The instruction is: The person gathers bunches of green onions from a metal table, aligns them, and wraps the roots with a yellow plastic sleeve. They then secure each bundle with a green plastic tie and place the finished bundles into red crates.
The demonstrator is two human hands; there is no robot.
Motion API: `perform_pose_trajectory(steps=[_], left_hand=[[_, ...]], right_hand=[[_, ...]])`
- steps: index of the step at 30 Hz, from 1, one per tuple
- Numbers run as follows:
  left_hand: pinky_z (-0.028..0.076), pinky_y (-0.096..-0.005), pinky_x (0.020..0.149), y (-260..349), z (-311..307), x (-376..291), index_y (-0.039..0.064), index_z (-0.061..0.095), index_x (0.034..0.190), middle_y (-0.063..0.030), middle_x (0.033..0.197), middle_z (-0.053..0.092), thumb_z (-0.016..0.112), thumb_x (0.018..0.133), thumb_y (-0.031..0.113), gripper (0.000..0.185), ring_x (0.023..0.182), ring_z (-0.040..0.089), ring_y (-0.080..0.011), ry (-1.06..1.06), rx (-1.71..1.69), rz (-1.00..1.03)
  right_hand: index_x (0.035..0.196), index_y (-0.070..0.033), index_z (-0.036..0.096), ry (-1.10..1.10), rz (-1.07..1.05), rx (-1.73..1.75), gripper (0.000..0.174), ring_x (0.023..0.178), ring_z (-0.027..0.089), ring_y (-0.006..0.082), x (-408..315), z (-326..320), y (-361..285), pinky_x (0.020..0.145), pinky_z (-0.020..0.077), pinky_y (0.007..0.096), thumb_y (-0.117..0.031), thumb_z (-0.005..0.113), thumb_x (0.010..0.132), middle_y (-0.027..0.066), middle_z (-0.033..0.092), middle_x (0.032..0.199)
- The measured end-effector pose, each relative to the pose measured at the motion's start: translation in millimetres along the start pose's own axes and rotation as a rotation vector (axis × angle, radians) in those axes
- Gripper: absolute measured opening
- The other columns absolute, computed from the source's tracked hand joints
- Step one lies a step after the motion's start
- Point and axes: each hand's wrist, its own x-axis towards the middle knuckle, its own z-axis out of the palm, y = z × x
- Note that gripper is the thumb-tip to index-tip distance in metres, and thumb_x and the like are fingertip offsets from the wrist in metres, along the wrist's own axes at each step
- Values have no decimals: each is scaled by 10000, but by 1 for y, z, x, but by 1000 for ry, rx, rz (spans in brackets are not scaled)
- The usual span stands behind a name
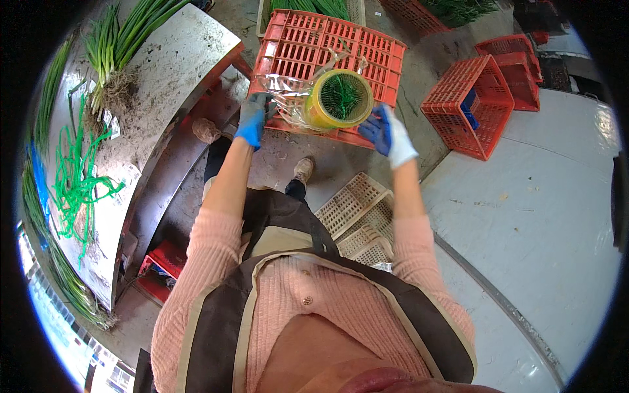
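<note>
In front of me a red plastic crate (295, 37) shows its slotted face, and a yellow roll of clear plastic (314, 109) rests on it. Dark bristles ring the inside of the roll's opening, with green strands in the middle. Loose clear film (287, 88) spreads from the roll toward my left hand (253, 118), which wears a grey and blue glove at the crate's left edge; whether its fingers pinch the film is unclear. Just right of the roll, my right hand (385, 132), in a white and blue glove, has its fingers apart and holds nothing.
At left a metal table (172, 49) carries green onions with roots (105, 78), green ties (81, 172) and small printed tags. Red crates (467, 108) stand at right beside a pale surface (530, 196). White plastic baskets (356, 206) sit on the floor near my feet.
</note>
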Motion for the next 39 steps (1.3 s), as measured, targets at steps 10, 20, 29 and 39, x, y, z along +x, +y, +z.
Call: perform_pose_trajectory(steps=[10, 20, 29, 39], left_hand=[[394, -323, 953, 1, 63, -21, 5, 501, 1234, -134, 1188, 560, 381, 967, 330, 437, 1077, 532, -227, -425, 180, 271], [361, -358, 1034, 27, 88, -67, -25, 491, 1235, -144, 1220, 549, 261, 988, 396, 540, 1181, 492, -229, -217, -494, 649], [425, -328, 872, -85, 89, 17, -10, 561, 1156, -99, 1073, 593, 327, 987, 342, 456, 969, 541, -176, 23, 135, 566], [470, -361, 863, -21, 32, -6, 32, 624, 1083, -134, 1055, 640, 476, 920, 123, 239, 947, 615, -243, -27, 293, 580]], right_hand=[[1299, -65, 436, -357, 123, -56, 672, 1151, 496, 250, 18, 50, -12, 953, 426, 459, -596, 395, 889, 108, 499, 1280], [1255, 36, 454, -231, -830, -53, 673, 1177, 479, 252, -23, 45, -3, 1028, 329, 396, -528, 234, 961, 167, 507, 1260], [1227, -70, 491, -80, -288, 34, 415, 1033, 557, 209, 120, 2, 105, 908, 443, 347, -367, 343, 978, 94, 580, 1145], [1205, 22, 483, 123, -712, 11, 345, 1079, 509, 245, 26, 26, 79, 929, 407, 406, -187, 407, 942, 97, 504, 1247]])
